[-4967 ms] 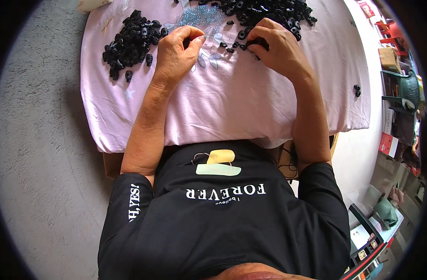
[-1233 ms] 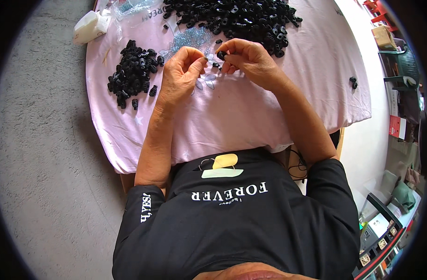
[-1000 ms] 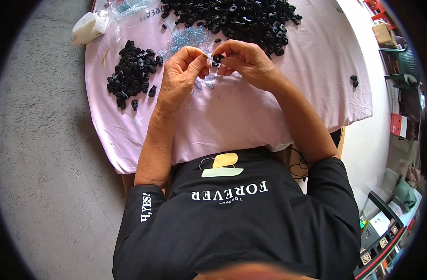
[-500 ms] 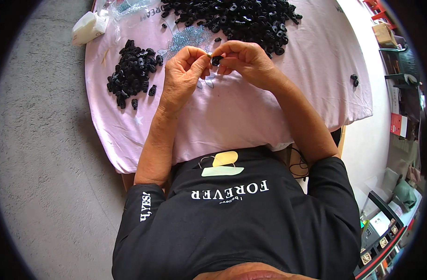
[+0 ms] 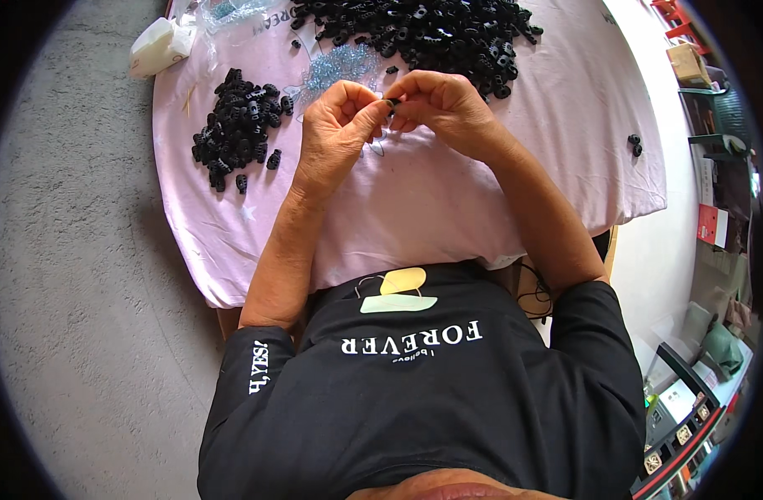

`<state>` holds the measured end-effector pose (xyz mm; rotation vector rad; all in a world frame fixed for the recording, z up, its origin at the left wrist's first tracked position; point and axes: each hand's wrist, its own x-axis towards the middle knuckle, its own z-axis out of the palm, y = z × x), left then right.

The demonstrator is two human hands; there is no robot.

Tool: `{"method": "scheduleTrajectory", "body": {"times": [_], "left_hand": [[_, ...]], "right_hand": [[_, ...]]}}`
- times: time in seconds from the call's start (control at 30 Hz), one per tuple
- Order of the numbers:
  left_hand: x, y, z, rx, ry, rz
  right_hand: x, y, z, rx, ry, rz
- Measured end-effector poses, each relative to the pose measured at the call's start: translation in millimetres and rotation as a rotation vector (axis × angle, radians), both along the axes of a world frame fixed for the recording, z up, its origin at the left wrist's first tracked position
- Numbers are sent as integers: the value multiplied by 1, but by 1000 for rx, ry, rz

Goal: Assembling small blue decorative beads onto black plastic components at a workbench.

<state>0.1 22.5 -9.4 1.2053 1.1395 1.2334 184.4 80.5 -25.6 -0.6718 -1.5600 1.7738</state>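
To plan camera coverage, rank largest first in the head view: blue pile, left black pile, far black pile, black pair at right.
1. Far black pile, reaching the top edge
2. Left black pile
3. Blue pile
4. Black pair at right

Lettering (image 5: 410,337): black shirt (image 5: 415,408) (white, sleeve (image 5: 236,371) too), pink cloth (image 5: 448,208) (dark).

Head view: worn fisheye lens, left one of a side-by-side pair, facing steeply down from the wearer's head. Black short-sleeved fabric shirt (image 5: 423,400) fills the lower foreground, near the lens; bare left hand (image 5: 338,127) and bare right hand (image 5: 448,110) lie farther off, upper centre, over the pink cloth-covered surface (image 5: 581,158). Rough grey floor (image 5: 82,250) spans the left side.
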Motion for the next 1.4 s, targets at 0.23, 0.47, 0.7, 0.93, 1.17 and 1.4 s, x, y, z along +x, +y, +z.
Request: {"method": "scheduleTrajectory", "body": {"times": [0.23, 0.47, 0.7, 0.93, 1.17, 1.4], "left_hand": [[-2, 1, -3, -54, 66, -55], [-3, 4, -13, 136, 339, 119], [9, -1, -7, 372, 669, 55], [13, -4, -5, 512, 897, 13], [11, -4, 0, 404, 728, 63], [5, -3, 0, 266, 444, 132]], "right_hand": [[1, 2, -1, -11, 13, 31], [8, 9, 9, -29, 66, -147], [8, 11, 5, -78, 92, -254], [7, 8, 4, -55, 122, -220], [8, 9, 4, -79, 76, -175], [9, 5, 8, -116, 99, -42]]}}
